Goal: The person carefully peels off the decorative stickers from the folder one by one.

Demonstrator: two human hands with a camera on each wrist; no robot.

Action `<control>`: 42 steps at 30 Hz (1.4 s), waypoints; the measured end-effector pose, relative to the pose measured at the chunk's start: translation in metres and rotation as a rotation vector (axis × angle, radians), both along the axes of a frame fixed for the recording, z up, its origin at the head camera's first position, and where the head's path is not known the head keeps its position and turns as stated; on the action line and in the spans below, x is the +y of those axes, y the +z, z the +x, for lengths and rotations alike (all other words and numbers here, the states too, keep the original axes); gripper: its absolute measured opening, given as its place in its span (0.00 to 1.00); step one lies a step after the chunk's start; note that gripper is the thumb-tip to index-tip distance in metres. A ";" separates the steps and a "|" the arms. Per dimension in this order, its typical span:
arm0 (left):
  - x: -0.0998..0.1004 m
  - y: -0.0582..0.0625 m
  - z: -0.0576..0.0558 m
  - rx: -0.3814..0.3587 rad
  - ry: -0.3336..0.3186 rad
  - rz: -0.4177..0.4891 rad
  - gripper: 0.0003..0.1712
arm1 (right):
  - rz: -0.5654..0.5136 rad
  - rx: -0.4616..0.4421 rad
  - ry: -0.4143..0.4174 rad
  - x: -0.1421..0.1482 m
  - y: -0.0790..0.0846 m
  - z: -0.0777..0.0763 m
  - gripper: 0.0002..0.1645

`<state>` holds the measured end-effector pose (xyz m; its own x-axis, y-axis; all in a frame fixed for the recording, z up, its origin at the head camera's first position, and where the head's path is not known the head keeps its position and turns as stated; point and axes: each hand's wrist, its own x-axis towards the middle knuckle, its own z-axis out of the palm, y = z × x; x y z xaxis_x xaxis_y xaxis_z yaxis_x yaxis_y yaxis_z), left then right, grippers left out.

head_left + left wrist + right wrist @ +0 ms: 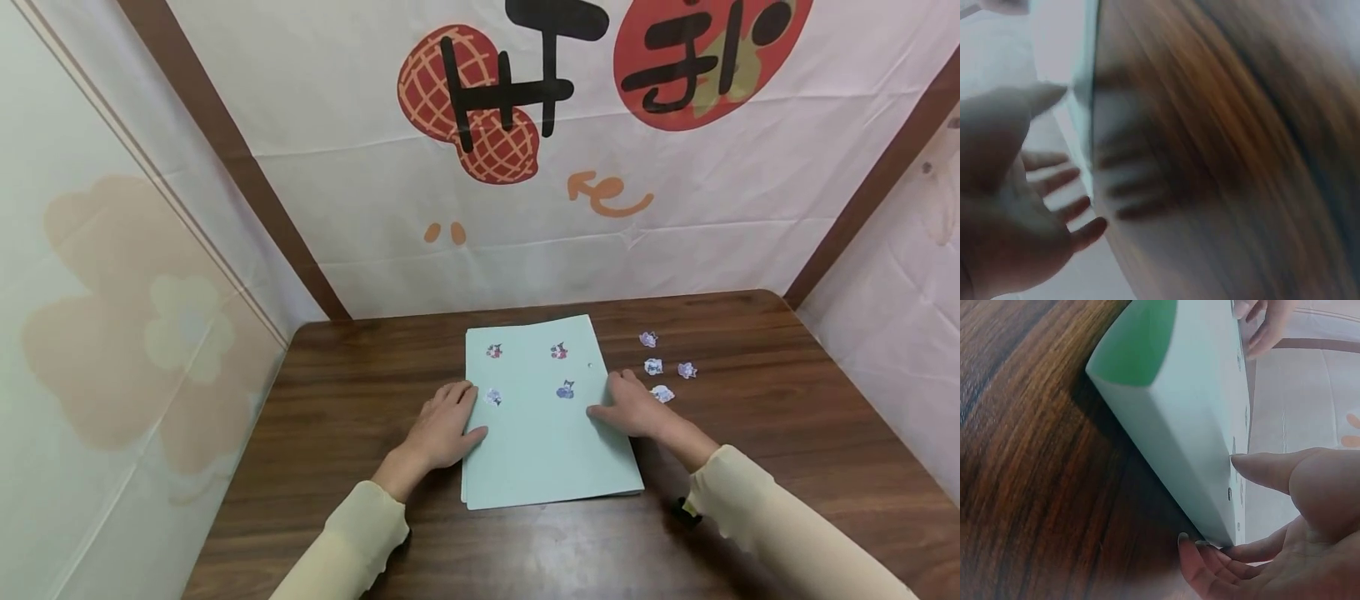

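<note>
- At the lower centre of the head view, pale green paper (543,454) lies on the table (367,367), its long axis running nearly up and down the frame; its short top edge points toward the wall and its right side slants outward to the lower right.
- Left of the paper, the left hand (446,425) lies along the edge, fingers nearly straight and close together, the thumb set wide onto the top face.
- On the opposite side, the right hand (637,406) holds the right edge, thumb on top and fingers bent against the side.
- The paper looks matt and smooth, with layered edges; in the right wrist view its near end bulges round a raised fold, showing a stronger green inside.
- Across its upper half sit two red-and-purple stickers (558,352), with two violet stickers (566,390) below.
- Right of centre, four cut-outs (653,367) with irregular outlines lie on the dark, streaky wood-grain table.
- Creased wall cloth (337,192) fills the upper frame, bearing bold black characters (517,93), partly cropped, and a latticed red peanut shape (498,154).
- Print on the stickers and cut-outs is too small to read.
</note>
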<state>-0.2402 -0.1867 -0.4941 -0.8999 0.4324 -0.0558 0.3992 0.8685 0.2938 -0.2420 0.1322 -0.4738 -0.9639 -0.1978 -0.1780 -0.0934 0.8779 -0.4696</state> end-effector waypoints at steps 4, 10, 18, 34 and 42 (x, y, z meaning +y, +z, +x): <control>-0.003 -0.006 -0.002 0.026 -0.103 -0.080 0.41 | 0.005 0.017 0.002 0.000 -0.002 0.002 0.38; -0.005 -0.015 -0.011 0.068 -0.134 -0.089 0.44 | -0.006 0.033 0.006 0.001 -0.003 0.002 0.36; -0.005 -0.022 -0.028 0.051 -0.140 -0.070 0.49 | -0.008 0.023 0.002 0.001 -0.005 0.003 0.38; 0.003 -0.019 -0.040 0.010 -0.129 -0.206 0.52 | 0.009 -0.008 0.022 0.003 -0.004 0.002 0.41; 0.005 -0.017 -0.039 -0.028 -0.134 -0.276 0.51 | 0.050 -0.052 0.061 0.006 0.009 -0.005 0.38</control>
